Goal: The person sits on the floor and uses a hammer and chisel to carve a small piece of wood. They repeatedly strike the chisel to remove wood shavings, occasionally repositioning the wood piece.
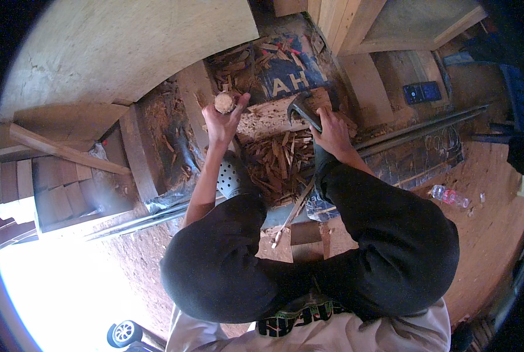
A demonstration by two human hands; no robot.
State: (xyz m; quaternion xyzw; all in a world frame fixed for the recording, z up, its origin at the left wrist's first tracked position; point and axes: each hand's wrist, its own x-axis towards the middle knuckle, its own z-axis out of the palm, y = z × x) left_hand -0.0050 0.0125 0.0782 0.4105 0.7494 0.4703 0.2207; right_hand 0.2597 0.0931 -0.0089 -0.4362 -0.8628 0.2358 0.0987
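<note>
My left hand (pixel 220 124) grips a round piece of wood (pixel 224 103), its pale cut end facing up. The rest of the piece is hidden beneath that end. My right hand (pixel 334 136) is closed round the handle of a hatchet-like tool (pixel 303 111) with a dark, curved metal head; its exact kind is hard to make out. That head rests over or just above a pale, scarred log (pixel 268 117) lying crosswise between my hands. Split wood chips (pixel 282 157) lie heaped on the near side of the log.
More chips and a dark printed sheet (pixel 291 67) lie beyond the log. My foot in a grey perforated clog (pixel 231 179) is beside the chips. A phone (pixel 421 92) lies at right, a plastic bottle (pixel 449 196) on the dirt floor. Boards (pixel 139 155) and a large panel (pixel 133 47) stand left.
</note>
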